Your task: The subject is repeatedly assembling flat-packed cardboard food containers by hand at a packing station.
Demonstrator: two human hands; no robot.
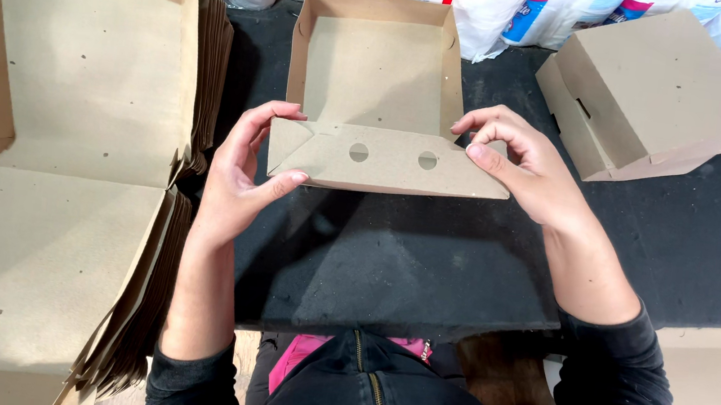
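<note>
I pinched the box (373, 95) by its front flap (383, 162), left hand (241, 180) on one corner and right hand (518, 171) on the other, fingers half-curled, keeping it square on the table (427, 255) beside the stack of flats (54, 195).

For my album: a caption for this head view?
Both hands, left hand and right hand, fold a brown cardboard box.

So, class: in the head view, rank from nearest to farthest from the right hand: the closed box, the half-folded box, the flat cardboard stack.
1. half-folded box, held by the right hand, centre.
2. closed box, far right.
3. flat cardboard stack, far left.
</note>
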